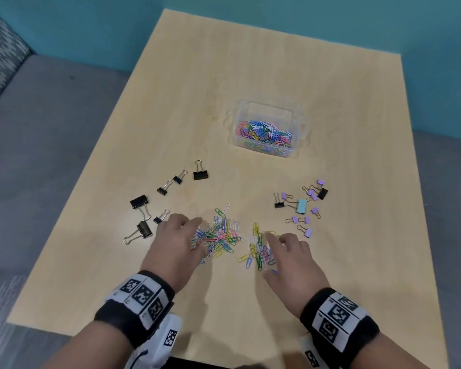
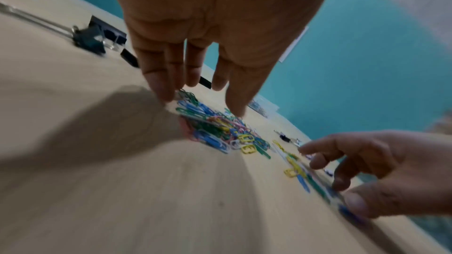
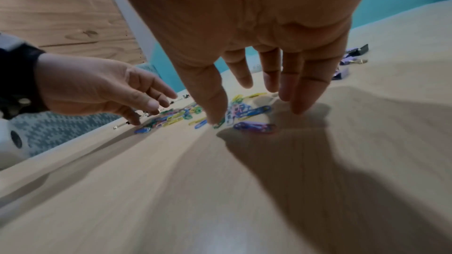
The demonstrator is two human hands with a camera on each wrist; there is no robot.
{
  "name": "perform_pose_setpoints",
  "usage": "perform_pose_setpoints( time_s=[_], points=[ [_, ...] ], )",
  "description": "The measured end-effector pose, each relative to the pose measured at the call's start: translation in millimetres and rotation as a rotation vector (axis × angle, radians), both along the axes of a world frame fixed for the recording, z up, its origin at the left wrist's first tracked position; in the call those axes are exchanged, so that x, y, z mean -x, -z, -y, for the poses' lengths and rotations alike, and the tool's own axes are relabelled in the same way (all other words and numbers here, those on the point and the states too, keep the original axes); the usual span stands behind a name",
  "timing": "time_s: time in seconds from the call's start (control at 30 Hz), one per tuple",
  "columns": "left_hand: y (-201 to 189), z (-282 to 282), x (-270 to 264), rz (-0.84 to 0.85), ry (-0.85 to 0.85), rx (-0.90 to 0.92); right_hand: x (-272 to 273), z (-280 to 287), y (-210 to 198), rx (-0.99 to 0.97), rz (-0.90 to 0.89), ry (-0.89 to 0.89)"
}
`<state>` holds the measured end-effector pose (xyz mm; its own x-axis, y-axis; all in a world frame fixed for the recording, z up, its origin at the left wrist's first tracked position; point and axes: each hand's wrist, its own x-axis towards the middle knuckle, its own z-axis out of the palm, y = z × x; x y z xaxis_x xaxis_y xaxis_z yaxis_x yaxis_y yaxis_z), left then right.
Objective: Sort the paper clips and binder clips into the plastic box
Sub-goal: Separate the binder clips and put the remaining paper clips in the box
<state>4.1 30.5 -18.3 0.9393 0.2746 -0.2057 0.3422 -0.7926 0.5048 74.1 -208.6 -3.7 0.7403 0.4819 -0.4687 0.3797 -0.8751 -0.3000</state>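
Two heaps of coloured paper clips lie on the wooden table near me: a left heap (image 1: pixel 220 235) (image 2: pixel 215 128) and a smaller right heap (image 1: pixel 260 249) (image 3: pixel 244 111). My left hand (image 1: pixel 179 241) (image 2: pixel 200 92) hovers over the left heap's edge, fingers spread and straight. Over the right heap my right hand (image 1: pixel 285 251) (image 3: pixel 254 101) spreads its fingers, thumb tip touching clips. Neither hand holds anything. A clear plastic box (image 1: pixel 266 129) farther back has many paper clips in it. Black binder clips (image 1: pixel 144 206) lie at the left, purple ones (image 1: pixel 304 211) at the right.
The wooden table (image 1: pixel 277 62) is bare behind the box and in front of my hands. Its left edge borders a grey floor (image 1: pixel 51 129). A teal wall (image 1: pixel 250 12) stands behind. A light blue binder clip (image 1: pixel 301 206) lies among the purple ones.
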Motion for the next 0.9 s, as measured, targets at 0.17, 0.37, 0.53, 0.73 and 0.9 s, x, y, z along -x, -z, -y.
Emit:
perform_pose_setpoints(
  time_s=[0.17,0.37,0.53,0.73,0.9],
  points=[
    [1.8,14.2,-8.9,-0.117,0.154,-0.102,-2.3,-24.2,4.8,0.009,0.022,-0.057],
    [15.1,23.3,-37.4,-0.074,0.125,-0.091,-21.9,-58.8,12.0,-0.093,0.038,-0.055],
    [13.5,27.6,-57.7,-0.074,0.138,-0.049,-40.2,-69.2,9.6,-0.081,0.007,-0.065],
    [5.8,23.8,-70.9,-0.133,-0.059,0.185,-53.7,-65.4,7.5,-0.121,-0.095,0.063],
    [-6.8,17.3,-75.5,-0.212,-0.326,0.508,-65.1,-56.0,3.3,-0.260,-0.257,0.280]
  ],
)
